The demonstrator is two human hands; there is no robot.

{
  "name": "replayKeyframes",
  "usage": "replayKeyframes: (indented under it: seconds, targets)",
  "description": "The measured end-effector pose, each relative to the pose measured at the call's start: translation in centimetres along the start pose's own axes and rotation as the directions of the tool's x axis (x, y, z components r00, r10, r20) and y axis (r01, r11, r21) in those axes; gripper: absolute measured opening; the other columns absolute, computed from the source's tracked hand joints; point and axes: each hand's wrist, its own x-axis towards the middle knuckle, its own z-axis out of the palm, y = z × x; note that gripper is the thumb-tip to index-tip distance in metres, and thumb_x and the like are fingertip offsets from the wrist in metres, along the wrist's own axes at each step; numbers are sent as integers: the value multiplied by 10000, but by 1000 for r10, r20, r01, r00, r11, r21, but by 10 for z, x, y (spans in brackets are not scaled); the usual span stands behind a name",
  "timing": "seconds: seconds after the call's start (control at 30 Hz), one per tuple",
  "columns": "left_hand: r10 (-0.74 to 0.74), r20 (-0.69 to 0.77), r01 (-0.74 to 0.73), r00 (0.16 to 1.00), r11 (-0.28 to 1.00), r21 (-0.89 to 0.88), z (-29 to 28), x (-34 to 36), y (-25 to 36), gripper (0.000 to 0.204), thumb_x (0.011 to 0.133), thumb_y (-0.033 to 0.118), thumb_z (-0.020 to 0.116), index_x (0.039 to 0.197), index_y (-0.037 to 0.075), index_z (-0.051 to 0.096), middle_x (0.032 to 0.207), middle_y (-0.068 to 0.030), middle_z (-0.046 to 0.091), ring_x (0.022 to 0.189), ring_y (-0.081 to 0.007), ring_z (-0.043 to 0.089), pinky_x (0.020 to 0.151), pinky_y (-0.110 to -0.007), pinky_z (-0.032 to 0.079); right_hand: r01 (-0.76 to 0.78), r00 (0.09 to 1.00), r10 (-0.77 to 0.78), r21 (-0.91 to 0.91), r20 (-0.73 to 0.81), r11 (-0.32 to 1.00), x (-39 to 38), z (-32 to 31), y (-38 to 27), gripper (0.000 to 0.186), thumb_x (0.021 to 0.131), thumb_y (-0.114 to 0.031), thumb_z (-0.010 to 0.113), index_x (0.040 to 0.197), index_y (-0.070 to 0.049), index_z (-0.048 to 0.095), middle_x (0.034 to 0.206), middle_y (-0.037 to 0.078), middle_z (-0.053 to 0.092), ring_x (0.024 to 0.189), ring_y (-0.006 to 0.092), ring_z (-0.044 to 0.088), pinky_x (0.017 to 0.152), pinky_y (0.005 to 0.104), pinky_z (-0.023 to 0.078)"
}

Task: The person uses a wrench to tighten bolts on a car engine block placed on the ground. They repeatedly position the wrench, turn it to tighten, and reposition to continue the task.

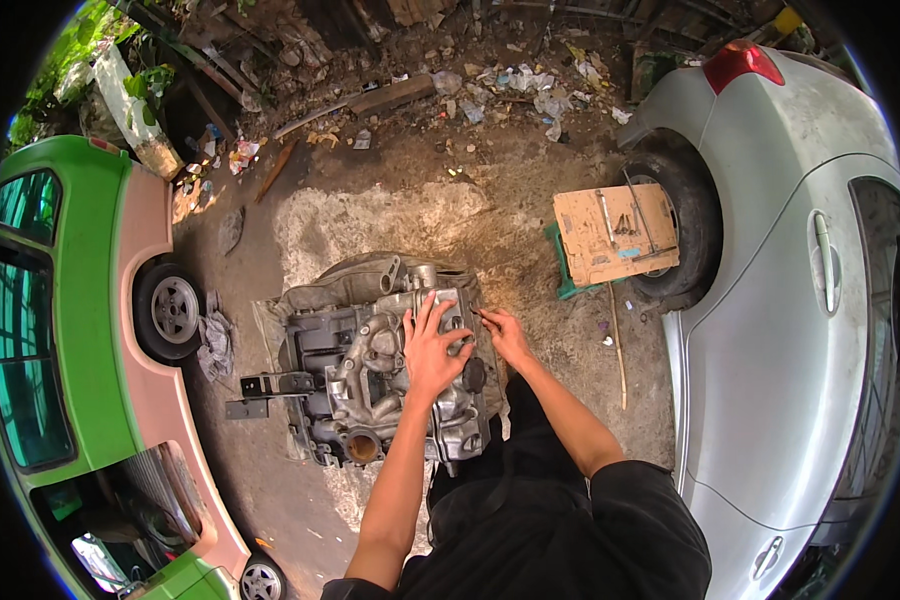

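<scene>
Engine [370, 345] looks heavy, stiff; grip its edges. Left hand [432, 358] spread atop; right hand [507, 336] pinches small dark piece [478, 313] at engine's right.

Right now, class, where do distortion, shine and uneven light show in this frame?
Head view: fisheye curves the green vehicle and silver car toward the rim; head view: pale sheen on that car's side; head view: brighter patches light the ground beyond the engine.

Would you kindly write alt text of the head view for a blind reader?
A person's left hand spreads over a metal engine, the right hand at its edge. A green-and-pink vehicle stands left, a silver car right; tools lie on cardboard.
</scene>
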Motion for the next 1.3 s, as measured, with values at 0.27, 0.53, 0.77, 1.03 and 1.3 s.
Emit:
replayKeyframes:
  seconds: [0.27,0.53,0.77,1.03,1.3]
  targets:
    - [-15,-8,15,1000,1000,10,-2,3,4,152,750,266,851,900,244,855,1495,5,568,1568,-267,328,1278,-593,208,36,999,-34,100,-28,994,-3,18,5,318,1014,87,567,1295,45,710,1022,195,692,924,318,720,813,395,561]
    - [-60,0,60,998,998,31,0,1,6,162,708,229,838,869,244,846,1479,16,568,1558,-251,344,1277,-597,223,475,838,-309,-324,449,818,89,-47,0,332,884,126,637,1155,-24,758,1157,154,683,1116,313,676,947,445,562]
    - [-84,9,84,996,996,41,0,1,8,179,694,228,822,866,273,846,1451,35,583,1548,-244,359,1285,-580,232,808,589,-510,-455,627,374,127,-70,-49,344,849,19,737,1162,-119,763,1242,95,646,1273,267,573,1114,430,472]
    - [-72,-8,73,997,997,16,0,-1,9,178,702,231,822,875,265,851,1455,26,588,1543,-257,370,1276,-592,235,230,971,-204,-241,126,943,110,-102,-13,243,965,-7,680,1197,-24,751,1193,140,660,1069,312,684,905,443,561]
    - [-51,-27,52,998,998,29,0,0,5,167,718,247,833,883,261,857,1465,21,588,1544,-256,372,1275,-586,240,-194,980,165,331,112,924,10,-4,21,357,1051,-251,692,1339,-42,723,1142,131,752,938,204,698,828,374,556]
